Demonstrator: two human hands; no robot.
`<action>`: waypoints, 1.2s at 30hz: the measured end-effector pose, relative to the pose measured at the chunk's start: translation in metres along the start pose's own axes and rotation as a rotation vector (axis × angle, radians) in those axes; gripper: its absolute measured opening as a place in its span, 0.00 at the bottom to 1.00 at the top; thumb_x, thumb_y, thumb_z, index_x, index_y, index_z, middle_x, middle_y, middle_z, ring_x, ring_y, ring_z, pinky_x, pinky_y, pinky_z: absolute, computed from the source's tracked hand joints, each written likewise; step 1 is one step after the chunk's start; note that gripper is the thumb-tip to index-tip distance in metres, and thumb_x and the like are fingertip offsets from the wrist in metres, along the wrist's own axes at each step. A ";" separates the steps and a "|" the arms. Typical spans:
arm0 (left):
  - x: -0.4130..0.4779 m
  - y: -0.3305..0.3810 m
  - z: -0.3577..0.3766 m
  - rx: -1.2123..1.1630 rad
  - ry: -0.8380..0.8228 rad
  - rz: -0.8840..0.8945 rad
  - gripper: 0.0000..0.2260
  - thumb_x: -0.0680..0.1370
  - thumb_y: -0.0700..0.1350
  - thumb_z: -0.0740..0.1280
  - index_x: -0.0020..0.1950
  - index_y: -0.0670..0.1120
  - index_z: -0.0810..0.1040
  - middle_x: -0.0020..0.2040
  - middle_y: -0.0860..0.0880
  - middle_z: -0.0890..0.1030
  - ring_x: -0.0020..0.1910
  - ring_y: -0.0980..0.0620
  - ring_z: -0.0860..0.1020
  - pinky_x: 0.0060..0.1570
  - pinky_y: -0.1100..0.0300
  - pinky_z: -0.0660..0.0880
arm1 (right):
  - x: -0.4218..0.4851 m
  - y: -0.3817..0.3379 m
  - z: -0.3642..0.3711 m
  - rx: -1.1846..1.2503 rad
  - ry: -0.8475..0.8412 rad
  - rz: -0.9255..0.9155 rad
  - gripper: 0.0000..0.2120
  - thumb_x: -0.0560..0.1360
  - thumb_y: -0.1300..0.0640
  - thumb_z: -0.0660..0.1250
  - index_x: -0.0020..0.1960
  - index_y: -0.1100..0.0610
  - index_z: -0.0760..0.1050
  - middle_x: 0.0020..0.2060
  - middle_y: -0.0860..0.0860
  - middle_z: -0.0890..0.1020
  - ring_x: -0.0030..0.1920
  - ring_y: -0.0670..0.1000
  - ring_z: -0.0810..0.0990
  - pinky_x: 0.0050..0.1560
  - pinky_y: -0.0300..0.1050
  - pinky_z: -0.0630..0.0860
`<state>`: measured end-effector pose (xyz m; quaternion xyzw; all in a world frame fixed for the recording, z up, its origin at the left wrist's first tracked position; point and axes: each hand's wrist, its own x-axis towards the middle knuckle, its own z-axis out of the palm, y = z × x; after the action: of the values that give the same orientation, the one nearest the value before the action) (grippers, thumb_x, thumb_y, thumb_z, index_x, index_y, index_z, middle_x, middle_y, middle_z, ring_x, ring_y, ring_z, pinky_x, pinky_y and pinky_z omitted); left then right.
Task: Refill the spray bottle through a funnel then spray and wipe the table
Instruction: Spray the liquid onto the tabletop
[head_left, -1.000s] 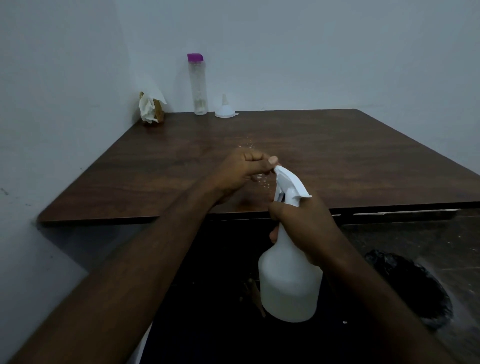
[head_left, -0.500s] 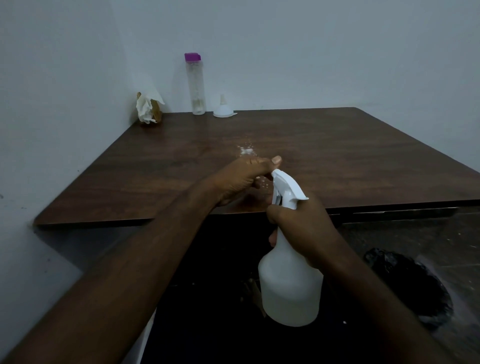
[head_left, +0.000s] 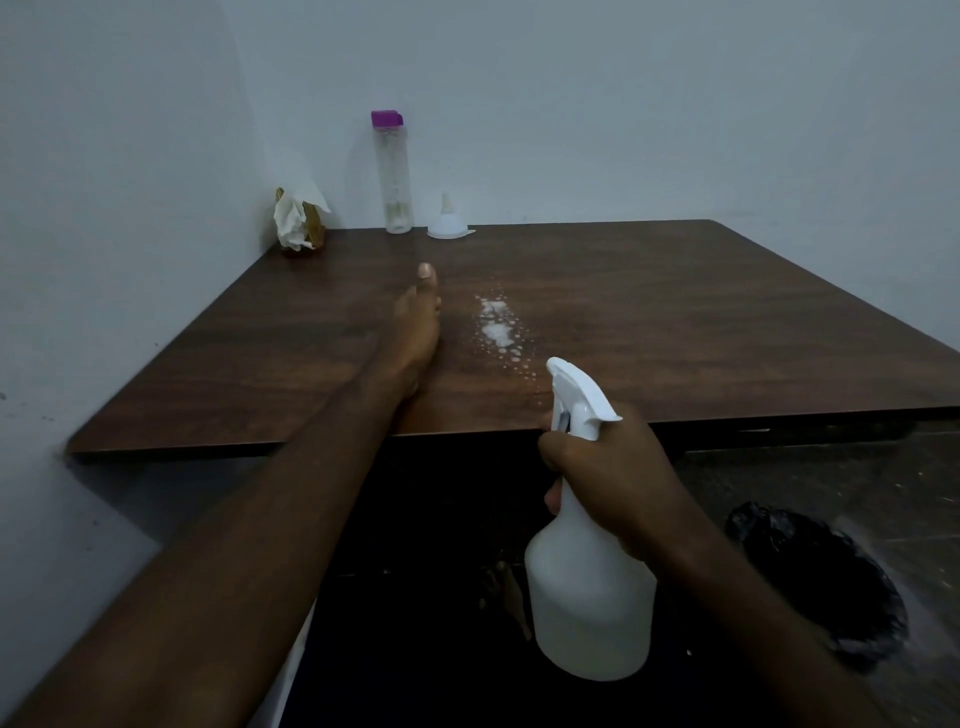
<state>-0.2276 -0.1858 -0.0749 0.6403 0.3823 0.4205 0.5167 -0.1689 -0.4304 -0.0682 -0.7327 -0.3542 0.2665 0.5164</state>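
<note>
Spray bottle (head_left: 589, 597) is in front of the near edge of the table (head_left: 727, 312). Its body hangs lower than the table top, and its white head rises just above that edge and points to the far edge. The right hand (head_left: 605, 478) holds it at the neck, fingers curled round it. The left hand (head_left: 418, 322) is stretched over the table, left of the middle, fingers straight and holding nothing; whether it touches the wood I cannot tell. Just right of it lies a patch of white droplets (head_left: 496, 327). Along the far edge, toward the far left corner, stand a crumpled paper towel (head_left: 296, 221), a clear bottle (head_left: 393, 176) with purple cap, and a funnel (head_left: 448, 224), spout up. From the droplets to the right edge there is wide open wood.
</note>
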 end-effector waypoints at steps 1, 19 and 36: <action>0.000 0.000 0.000 0.010 -0.009 0.006 0.23 0.80 0.67 0.49 0.55 0.52 0.75 0.52 0.52 0.77 0.57 0.52 0.76 0.67 0.46 0.70 | 0.000 0.000 0.000 0.007 0.004 -0.001 0.08 0.70 0.67 0.65 0.45 0.72 0.73 0.30 0.62 0.77 0.24 0.51 0.79 0.29 0.45 0.75; 0.002 -0.007 0.003 0.040 -0.082 0.058 0.29 0.80 0.67 0.48 0.64 0.48 0.75 0.56 0.50 0.79 0.57 0.53 0.77 0.67 0.49 0.70 | -0.007 0.005 0.001 0.027 0.005 -0.002 0.11 0.68 0.66 0.65 0.47 0.74 0.72 0.30 0.60 0.75 0.26 0.56 0.78 0.32 0.49 0.74; 0.001 -0.011 0.005 0.091 -0.070 0.079 0.23 0.80 0.67 0.50 0.45 0.53 0.76 0.49 0.51 0.80 0.56 0.48 0.79 0.62 0.51 0.74 | -0.005 -0.002 0.006 -0.001 0.006 0.004 0.09 0.70 0.66 0.64 0.48 0.70 0.73 0.30 0.59 0.78 0.24 0.52 0.80 0.31 0.45 0.75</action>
<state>-0.2233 -0.1845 -0.0866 0.6920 0.3572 0.3999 0.4833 -0.1764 -0.4304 -0.0679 -0.7344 -0.3514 0.2652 0.5166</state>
